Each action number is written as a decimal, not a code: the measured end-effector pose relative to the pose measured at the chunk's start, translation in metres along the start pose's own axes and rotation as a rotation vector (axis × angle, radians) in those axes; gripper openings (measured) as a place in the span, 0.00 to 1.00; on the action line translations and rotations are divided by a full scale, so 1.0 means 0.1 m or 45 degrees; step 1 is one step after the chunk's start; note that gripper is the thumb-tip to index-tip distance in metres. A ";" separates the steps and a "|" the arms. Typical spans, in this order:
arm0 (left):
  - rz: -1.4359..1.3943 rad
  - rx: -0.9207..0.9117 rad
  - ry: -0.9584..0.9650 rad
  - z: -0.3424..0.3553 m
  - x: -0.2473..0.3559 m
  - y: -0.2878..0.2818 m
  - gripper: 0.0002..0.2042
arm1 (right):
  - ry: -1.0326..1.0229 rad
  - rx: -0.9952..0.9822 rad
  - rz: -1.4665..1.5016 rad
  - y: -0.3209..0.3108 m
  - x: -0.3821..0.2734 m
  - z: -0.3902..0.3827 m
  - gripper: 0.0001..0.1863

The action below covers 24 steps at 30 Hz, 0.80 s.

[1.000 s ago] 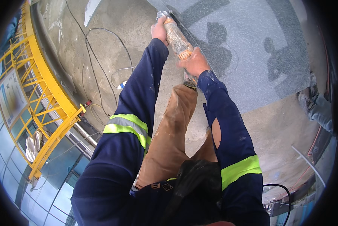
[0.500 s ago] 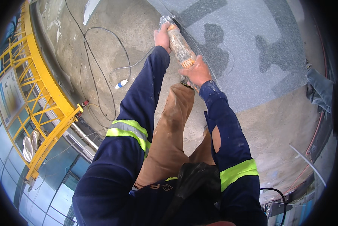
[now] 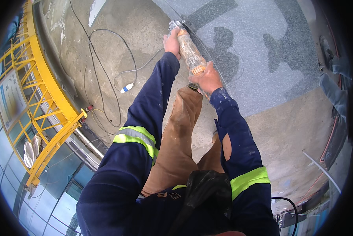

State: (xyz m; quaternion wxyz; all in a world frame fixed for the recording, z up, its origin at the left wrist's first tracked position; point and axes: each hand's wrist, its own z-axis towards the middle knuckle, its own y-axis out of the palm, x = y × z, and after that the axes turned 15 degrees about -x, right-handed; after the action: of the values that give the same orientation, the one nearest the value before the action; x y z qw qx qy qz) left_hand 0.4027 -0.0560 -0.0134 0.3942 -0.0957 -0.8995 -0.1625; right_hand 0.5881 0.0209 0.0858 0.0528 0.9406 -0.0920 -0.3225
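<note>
Both my hands are closed on a long, dusty orange angle grinder [image 3: 193, 54] whose body looks wrapped in clear plastic. My left hand [image 3: 172, 42] grips it at the far, head end. My right hand [image 3: 208, 78] is wrapped around the near end of its body, beside the ribbed orange section. The grinder lies along the left edge of a large grey speckled stone slab [image 3: 255, 76]. A dark part, perhaps its disc or guard, shows at that edge by the head; where it meets the stone cannot be made out. My shadow falls across the slab.
Black cable [image 3: 95, 63] loops over the concrete floor [image 3: 145, 23] at left, with a blue-and-white plug [image 3: 127, 87]. A yellow lattice frame [image 3: 46, 78] stands farther left, beside glass panels. At far right are blue-grey trouser-like cloth [image 3: 333, 92] and a reddish cable [image 3: 329, 145].
My left hand and the grinder's head have shifted slightly right and nearer to me. At far right the blue-grey cloth has moved, and a dark shape now shows above it.
</note>
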 end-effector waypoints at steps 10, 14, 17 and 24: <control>0.049 0.003 -0.048 -0.03 0.03 0.03 0.22 | 0.035 -0.025 0.039 0.00 -0.02 -0.02 0.37; 0.037 -0.042 -0.065 0.06 0.10 0.01 0.22 | 0.006 -0.028 0.033 -0.02 -0.04 0.11 0.38; 0.025 -0.068 -0.041 0.18 0.17 0.00 0.21 | -0.016 -0.047 0.020 -0.04 -0.10 0.24 0.39; -0.004 -0.081 -0.010 0.43 0.23 -0.09 0.20 | 0.012 -0.015 -0.074 -0.06 -0.27 0.40 0.40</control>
State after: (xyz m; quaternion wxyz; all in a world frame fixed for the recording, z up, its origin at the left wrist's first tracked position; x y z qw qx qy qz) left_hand 0.3549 -0.0478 -0.0259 0.3873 -0.1075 -0.8955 -0.1913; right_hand 0.5440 0.0306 0.0696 0.0492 0.9441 -0.0624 -0.3201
